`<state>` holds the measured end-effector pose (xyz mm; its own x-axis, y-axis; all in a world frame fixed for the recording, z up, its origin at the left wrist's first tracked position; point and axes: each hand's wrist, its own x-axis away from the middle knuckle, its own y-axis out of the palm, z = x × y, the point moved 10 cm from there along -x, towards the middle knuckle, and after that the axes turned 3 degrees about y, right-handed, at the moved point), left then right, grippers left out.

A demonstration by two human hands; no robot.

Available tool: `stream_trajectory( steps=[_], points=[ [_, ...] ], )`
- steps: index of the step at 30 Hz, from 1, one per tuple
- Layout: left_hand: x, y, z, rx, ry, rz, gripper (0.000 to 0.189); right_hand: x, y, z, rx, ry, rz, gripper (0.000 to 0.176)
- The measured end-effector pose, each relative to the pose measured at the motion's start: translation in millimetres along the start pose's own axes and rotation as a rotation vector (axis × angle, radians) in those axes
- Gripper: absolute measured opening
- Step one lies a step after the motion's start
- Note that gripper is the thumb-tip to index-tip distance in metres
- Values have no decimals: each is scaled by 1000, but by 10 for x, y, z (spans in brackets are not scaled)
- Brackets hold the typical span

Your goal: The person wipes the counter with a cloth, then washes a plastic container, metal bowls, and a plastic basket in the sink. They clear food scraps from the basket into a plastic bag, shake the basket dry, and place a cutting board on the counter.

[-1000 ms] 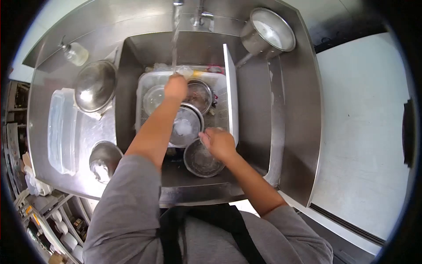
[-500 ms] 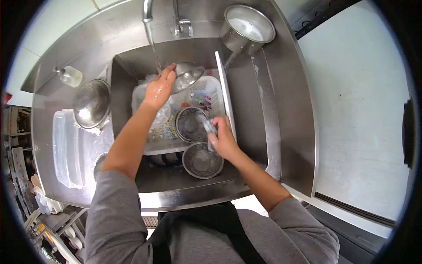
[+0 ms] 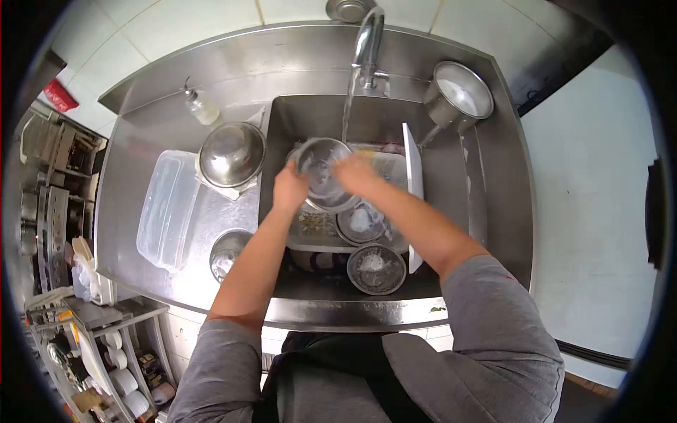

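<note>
Near the falling water, my left hand (image 3: pixel 290 187) grips the left rim of a steel bowl (image 3: pixel 326 189), which is tilted with its inside showing. My right hand (image 3: pixel 355 173) is at the bowl's right inner side, blurred, and what it holds cannot be made out. Below the held bowl, a second bowl with white foam (image 3: pixel 361 223) sits on a white basket (image 3: pixel 310 243) in the sink. A third bowl (image 3: pixel 376 269) with suds lies closer to the sink's front edge. Water runs from the faucet (image 3: pixel 367 49) just behind the held bowl.
On the left counter are an upturned steel bowl (image 3: pixel 232 154), a clear plastic container (image 3: pixel 168 211), a soap bottle (image 3: pixel 202 107) and another small bowl (image 3: pixel 230 254). A steel pot (image 3: pixel 462 92) stands at the back right. A white board (image 3: pixel 413 190) stands upright across the sink.
The view has shifted left. The held bowl has turned its inside into view and come nearer the front. My right hand has moved from the lower bowl to the held one. Foam now shows in the lower bowl.
</note>
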<state>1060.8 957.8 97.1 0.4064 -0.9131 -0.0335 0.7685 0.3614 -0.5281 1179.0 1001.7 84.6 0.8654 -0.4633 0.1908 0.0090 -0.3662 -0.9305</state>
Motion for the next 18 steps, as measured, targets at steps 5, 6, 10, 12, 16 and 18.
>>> stream_trajectory(
  steps=[5,6,10,12,16,18],
  points=[
    [12,247,3,-78,-162,-112,40,-51,-255,-18,-38,187,424,18],
    [-44,183,22,-87,-160,-115,39,-43,44,2,-234,276,164,20],
    [96,41,-64,-184,-118,-14,40,354,-271,199,323,142,63,22],
    [79,174,-257,-199,-170,-51,40,580,-831,226,83,198,375,24],
    [388,781,-534,498,-622,-138,33,1039,-793,57,-913,365,831,45],
    [629,1407,-905,1148,-748,-164,35,1159,-791,-674,-419,128,834,47]
  ],
)
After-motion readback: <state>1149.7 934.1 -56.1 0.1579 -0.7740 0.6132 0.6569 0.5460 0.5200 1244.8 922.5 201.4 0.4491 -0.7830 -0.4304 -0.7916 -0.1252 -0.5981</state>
